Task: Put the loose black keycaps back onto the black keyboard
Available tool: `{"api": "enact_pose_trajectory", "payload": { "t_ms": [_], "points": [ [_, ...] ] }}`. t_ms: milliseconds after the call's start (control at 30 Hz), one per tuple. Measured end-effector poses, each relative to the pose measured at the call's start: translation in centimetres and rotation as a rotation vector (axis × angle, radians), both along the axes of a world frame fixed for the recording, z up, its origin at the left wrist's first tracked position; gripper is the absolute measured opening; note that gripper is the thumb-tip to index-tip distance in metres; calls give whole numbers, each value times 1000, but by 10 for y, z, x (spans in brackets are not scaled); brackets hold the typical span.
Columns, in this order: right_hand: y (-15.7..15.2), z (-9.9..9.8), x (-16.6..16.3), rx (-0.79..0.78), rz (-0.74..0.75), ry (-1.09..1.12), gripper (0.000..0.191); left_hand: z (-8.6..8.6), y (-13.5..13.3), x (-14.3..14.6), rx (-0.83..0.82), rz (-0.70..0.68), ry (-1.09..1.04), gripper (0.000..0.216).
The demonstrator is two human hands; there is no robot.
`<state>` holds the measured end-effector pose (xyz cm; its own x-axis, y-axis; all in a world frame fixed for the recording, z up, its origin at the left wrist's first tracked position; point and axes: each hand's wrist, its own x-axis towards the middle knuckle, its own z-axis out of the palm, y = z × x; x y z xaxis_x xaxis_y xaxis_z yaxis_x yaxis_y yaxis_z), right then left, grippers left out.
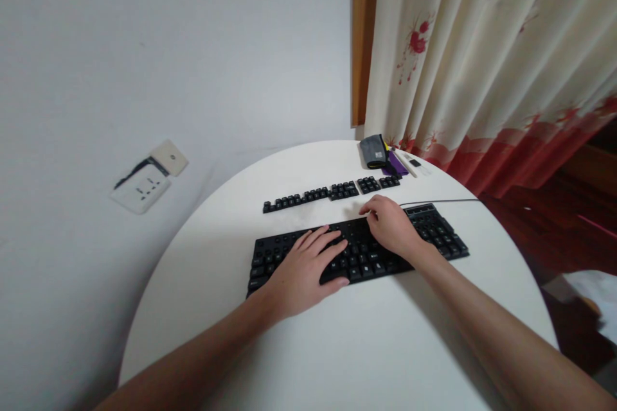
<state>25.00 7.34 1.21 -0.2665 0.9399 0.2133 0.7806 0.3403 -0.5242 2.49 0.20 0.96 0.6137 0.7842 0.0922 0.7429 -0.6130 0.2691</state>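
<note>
A black keyboard (364,264) lies across the white table, with its keys lighter-lettered and several sockets along the upper rows bare of keycaps. My left hand (306,270) rests flat over its left-middle part, fingers spread. Over the upper edge, right of the middle, is my right hand (391,226), its fingers bent and drawn together; whatever may be between the fingertips is hidden. Behind the keyboard, loose black keycaps (343,190) are lined up in small groups in a slanting row.
Beyond the keycaps lie a grey pouch (373,150), a purple cloth (396,164) and a white stick-like item (405,162). A cable (457,201) runs off the right edge of the round table (193,270). A wall stands at left, a curtain (457,58) at back right.
</note>
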Motion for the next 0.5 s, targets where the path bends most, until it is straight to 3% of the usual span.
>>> {"api": "enact_pose_trajectory", "payload": {
  "t_ms": [233, 500],
  "points": [
    [5, -5, 4, -46, -35, -123, 30, -2, -2, 0, -5, 5, 11, 59],
    [8, -9, 6, -35, -25, -99, 30, 0, -7, 6, 45, 14, -2, 57]
  ]
}}
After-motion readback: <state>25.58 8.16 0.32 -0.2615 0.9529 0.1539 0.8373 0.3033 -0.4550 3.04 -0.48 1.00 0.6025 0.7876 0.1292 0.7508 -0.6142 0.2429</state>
